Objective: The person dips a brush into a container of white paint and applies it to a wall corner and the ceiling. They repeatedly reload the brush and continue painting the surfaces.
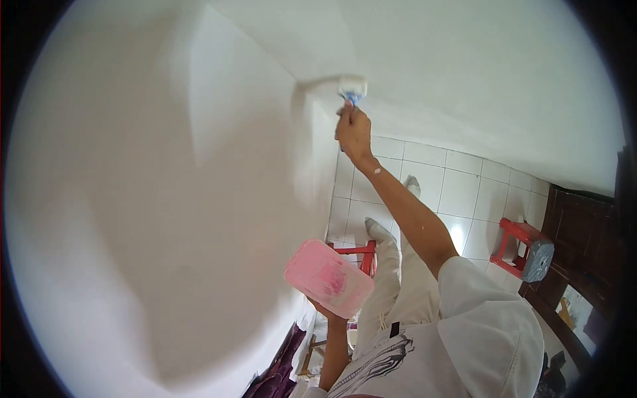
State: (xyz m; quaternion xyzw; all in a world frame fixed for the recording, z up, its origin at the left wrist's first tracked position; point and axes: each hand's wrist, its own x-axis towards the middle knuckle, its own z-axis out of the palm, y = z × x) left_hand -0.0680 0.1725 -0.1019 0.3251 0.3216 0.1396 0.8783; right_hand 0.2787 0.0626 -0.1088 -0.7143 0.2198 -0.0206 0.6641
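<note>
White walls (484, 73) meet at a corner, soft shadows across the left one. Pale square floor tiles (458, 189) catch a bright glare. A red stool (512, 247) with a grey top stands near dark woodwork (578, 219), possibly a door.

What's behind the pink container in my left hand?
Past the pink container, part of a red frame and some tiled floor show; whatever lies directly behind it is covered.
</note>
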